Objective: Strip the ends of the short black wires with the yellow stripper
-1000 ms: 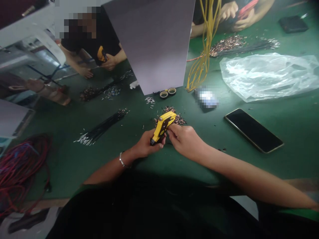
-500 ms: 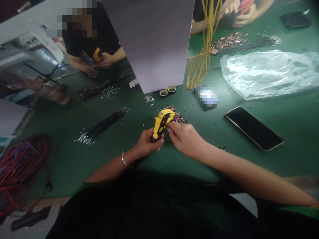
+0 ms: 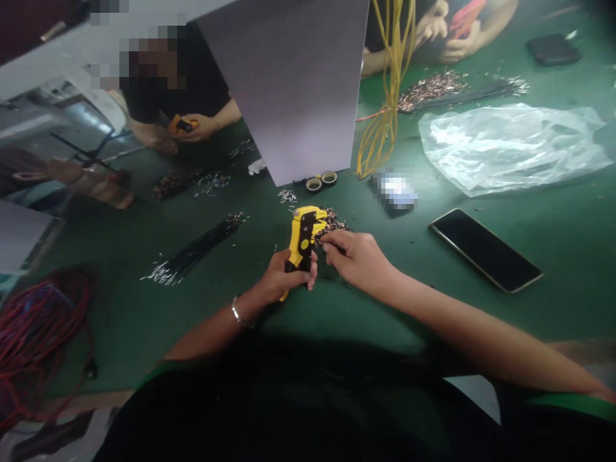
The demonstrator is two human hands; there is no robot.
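My left hand is wrapped round the handles of a yellow and black wire stripper, its head tilted up and its jaws facing right. Close to those jaws, my right hand pinches what looks like a thin black wire, mostly hidden by the fingers. A heap of short wires with copper ends lies just behind the tool. To the left rests a bundle of black wires with bare, silvery ends.
On the green table are a phone, a clear plastic bag, tape rolls and red cables. Yellow wires hang beside a grey panel. Co-workers' hands hold tools across the table.
The wire stripper has turned more upright and shifted slightly left, so its jaws and a lower handle now show. My right fingertips stay beside the jaws. The view has shifted slightly.
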